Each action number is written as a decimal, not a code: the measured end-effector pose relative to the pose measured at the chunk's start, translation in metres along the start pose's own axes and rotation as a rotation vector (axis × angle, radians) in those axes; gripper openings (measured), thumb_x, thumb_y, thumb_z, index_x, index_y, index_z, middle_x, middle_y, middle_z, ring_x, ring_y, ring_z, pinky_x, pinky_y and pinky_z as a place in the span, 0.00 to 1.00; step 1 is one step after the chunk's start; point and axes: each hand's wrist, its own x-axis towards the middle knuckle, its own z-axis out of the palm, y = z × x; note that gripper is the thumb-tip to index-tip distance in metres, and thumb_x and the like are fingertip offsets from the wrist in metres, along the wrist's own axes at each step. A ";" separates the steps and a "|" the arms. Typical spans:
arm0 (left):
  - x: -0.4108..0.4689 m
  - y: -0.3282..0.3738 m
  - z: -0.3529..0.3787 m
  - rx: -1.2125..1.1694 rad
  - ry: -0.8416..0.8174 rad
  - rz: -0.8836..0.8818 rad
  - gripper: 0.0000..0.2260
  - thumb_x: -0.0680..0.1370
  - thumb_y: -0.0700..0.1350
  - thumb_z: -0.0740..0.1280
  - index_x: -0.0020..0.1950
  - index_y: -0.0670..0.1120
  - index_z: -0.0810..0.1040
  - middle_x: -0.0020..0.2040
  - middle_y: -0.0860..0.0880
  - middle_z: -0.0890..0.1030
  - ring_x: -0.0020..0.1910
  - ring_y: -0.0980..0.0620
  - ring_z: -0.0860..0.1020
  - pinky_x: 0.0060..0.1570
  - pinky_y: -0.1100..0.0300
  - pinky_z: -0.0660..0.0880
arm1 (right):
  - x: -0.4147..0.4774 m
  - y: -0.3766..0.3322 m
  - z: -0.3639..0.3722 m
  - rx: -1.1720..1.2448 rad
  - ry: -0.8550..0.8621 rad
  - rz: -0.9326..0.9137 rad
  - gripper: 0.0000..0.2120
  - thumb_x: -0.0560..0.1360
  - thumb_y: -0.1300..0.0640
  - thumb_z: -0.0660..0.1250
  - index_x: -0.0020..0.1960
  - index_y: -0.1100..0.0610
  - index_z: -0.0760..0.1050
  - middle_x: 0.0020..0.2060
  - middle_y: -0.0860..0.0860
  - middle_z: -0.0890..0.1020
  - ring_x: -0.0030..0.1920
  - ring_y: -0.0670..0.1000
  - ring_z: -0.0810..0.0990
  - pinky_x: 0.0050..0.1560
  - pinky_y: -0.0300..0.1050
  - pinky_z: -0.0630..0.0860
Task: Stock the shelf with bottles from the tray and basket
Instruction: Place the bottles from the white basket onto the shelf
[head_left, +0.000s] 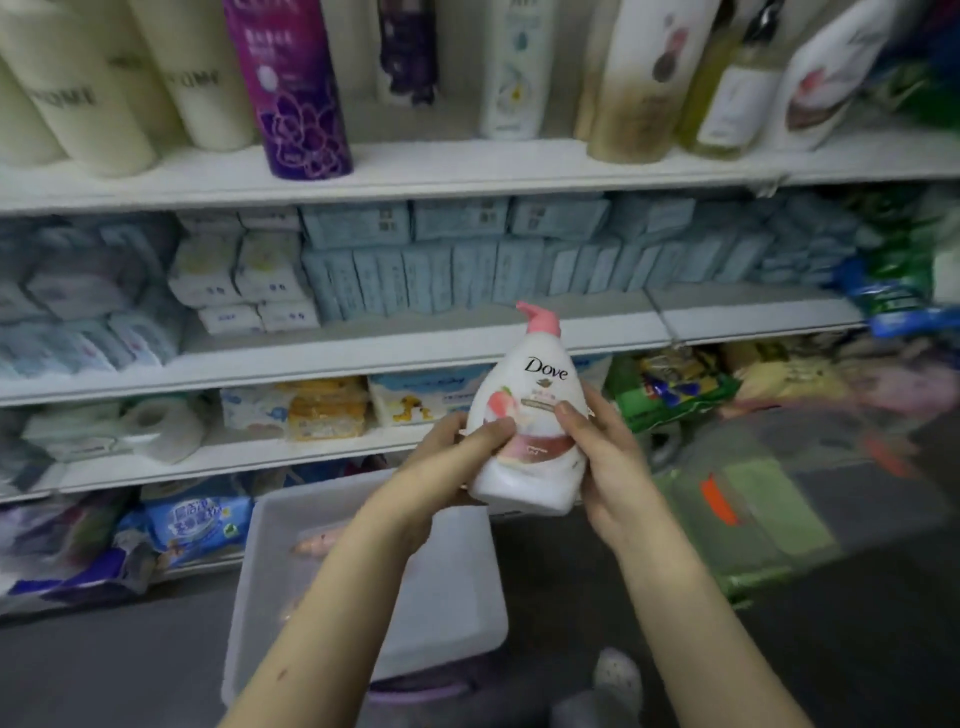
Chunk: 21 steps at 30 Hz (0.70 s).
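white dove pump bottle (530, 415) with pink cap, upright, gripped on both sides by left hand (457, 457) and right hand (597, 452), above white tray (447, 597), below purple bottle (296, 88) on top shelf (467, 161)

Brightness: dim and flat, with a cool cast.
Brightest: top shelf (467, 166) edge and the white bottle (530, 431).
Shadows: soft; floor (104, 670) dark grey, lower shelves murky.
Glare: faint sheen on the purple can (296, 93).
Blur: heavy smear at left and right edges; green packs (904, 270) unreadable.
Sharpest: centre, bottle label legible.
Distortion: wide-angle; shelves bow, top bottles lean outward.
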 end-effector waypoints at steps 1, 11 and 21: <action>0.002 0.012 0.014 -0.004 -0.016 0.032 0.28 0.66 0.63 0.72 0.63 0.53 0.75 0.55 0.49 0.83 0.52 0.48 0.83 0.53 0.46 0.81 | 0.002 -0.017 -0.007 0.015 0.019 -0.030 0.31 0.65 0.56 0.74 0.67 0.59 0.73 0.57 0.58 0.83 0.58 0.59 0.81 0.58 0.56 0.79; 0.053 0.089 0.183 -0.100 -0.017 0.202 0.13 0.76 0.49 0.70 0.59 0.49 0.77 0.52 0.47 0.84 0.46 0.50 0.84 0.45 0.56 0.81 | 0.048 -0.162 -0.129 -0.016 -0.019 -0.177 0.21 0.68 0.59 0.72 0.60 0.58 0.77 0.52 0.55 0.85 0.50 0.52 0.84 0.52 0.46 0.81; 0.096 0.133 0.308 -0.173 -0.011 0.296 0.27 0.67 0.54 0.77 0.64 0.50 0.74 0.56 0.45 0.82 0.49 0.49 0.84 0.42 0.57 0.80 | 0.095 -0.266 -0.220 -0.105 -0.188 -0.144 0.26 0.69 0.56 0.71 0.66 0.51 0.72 0.56 0.53 0.84 0.54 0.53 0.83 0.51 0.49 0.81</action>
